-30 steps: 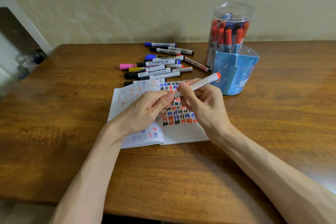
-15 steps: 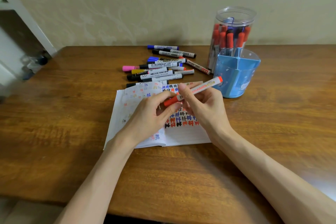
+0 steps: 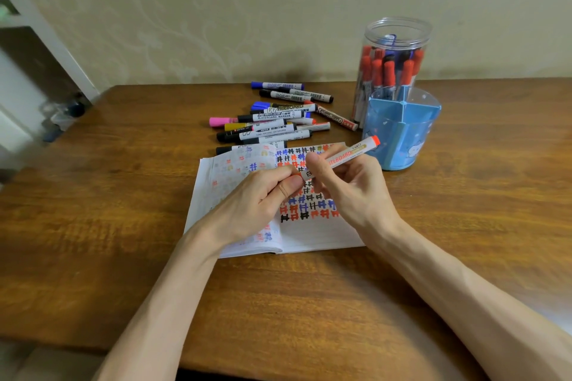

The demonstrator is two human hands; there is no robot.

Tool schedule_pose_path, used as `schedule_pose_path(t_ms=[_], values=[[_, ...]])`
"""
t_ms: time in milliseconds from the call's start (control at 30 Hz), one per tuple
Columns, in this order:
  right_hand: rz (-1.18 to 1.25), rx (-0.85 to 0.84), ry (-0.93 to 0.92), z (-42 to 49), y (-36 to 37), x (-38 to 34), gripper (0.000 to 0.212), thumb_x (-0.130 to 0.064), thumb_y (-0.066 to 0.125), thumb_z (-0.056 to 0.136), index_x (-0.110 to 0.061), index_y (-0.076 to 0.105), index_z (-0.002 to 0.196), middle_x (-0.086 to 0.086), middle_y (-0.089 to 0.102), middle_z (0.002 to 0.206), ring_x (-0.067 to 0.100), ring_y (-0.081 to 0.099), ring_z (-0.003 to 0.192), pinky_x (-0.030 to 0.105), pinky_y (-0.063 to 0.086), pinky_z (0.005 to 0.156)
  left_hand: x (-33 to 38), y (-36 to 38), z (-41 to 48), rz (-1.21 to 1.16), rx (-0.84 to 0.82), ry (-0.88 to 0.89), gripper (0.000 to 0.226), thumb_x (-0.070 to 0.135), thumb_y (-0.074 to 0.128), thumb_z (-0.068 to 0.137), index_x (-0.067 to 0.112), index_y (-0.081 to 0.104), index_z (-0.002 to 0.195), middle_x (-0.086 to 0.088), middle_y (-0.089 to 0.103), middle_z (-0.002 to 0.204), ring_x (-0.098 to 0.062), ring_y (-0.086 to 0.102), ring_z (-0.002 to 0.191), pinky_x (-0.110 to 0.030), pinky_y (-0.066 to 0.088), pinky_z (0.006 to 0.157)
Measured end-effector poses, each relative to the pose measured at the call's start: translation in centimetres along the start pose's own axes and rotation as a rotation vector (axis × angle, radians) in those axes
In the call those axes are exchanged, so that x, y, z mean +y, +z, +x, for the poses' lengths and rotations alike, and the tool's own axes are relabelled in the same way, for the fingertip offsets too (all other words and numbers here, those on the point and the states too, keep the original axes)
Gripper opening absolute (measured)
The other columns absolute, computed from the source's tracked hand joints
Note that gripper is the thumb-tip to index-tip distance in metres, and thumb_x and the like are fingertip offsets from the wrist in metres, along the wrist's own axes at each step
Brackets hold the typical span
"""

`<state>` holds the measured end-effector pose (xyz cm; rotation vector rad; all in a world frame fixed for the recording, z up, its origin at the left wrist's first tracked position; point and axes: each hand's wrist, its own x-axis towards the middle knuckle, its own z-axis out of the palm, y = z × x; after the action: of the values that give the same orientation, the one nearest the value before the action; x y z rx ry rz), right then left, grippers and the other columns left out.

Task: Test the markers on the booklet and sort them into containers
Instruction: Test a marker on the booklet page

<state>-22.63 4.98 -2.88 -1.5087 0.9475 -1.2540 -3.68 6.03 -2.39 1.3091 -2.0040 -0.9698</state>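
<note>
— Marker in question: where is it?

— Up off the paper, slanting above the open booklet, its orange-red tail pointing toward the blue divided holder. The right hand has thumb and fingers wrapped round the white barrel.

— And the left hand?

— Curled at the barrel's near end, thumb and forefinger pinching there. That is where the cap would sit, but the fingers cover it, so I cannot tell whether it is on, off or halfway.

— Why hold it that way?

— My guess is that one hand steadies the barrel while the other works the cap. Doing it over the page keeps the tip close to the rows of coloured test marks, with blank paper just below them.

— What about the rest?

— A heap of loose markers lies on the table just beyond the booklet, within easy reach, presumably awaiting their turn. The tall clear jar behind the holder stands packed with markers, caps up, mostly red. I cannot see properly into the holder's compartments.

— So the sorting is only partly done?

— I would judge so.
</note>
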Motion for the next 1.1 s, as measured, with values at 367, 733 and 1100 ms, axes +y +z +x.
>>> schedule_pose_path(t_ms=[367, 733, 1100], values=[[0.084, 0.298, 0.010, 1.6, -5.2, -0.5, 0.027, -0.031, 0.066, 0.104, -0.017, 0.067, 0.080, -0.008, 0.061, 0.068, 0.006, 0.052, 0.064, 0.018, 0.044, 0.061, -4.1, -6.1, -3.1, -0.038, 0.208, 0.012, 0.041, 0.061, 0.040, 0.102, 0.035, 0.058, 0.078, 0.011, 0.057, 0.074, -0.005, 0.057, 0.075, -0.020, 0.054, 0.078], [0.003, 0.055, 0.027, 0.9, -1.0, 0.8, 0.028, -0.032, 0.067, 0.102, -0.007, 0.070, 0.090, -0.003, 0.061, 0.067, 0.007, 0.052, 0.057, 0.020, 0.042, 0.054, -3.3, -1.6, -1.3, 0.050, 0.121, 0.049, 0.028, 0.048, 0.051, 0.097, 0.027, 0.068, 0.106, 0.018, 0.063, 0.105, -0.010, 0.059, 0.112, -0.026, 0.052, 0.093], [-0.026, 0.150, 0.098, 1.1, -2.1, 1.2, 0.032, -0.040, 0.066, 0.102, -0.012, 0.069, 0.086, -0.001, 0.061, 0.064, 0.008, 0.053, 0.057, 0.021, 0.044, 0.056, -5.3, -0.4, -0.7, 0.391, 0.102, 0.155, 0.035, 0.058, 0.053, 0.093, 0.032, 0.069, 0.109, 0.021, 0.062, 0.114, 0.005, 0.045, 0.124, -0.028, 0.032, 0.110]])
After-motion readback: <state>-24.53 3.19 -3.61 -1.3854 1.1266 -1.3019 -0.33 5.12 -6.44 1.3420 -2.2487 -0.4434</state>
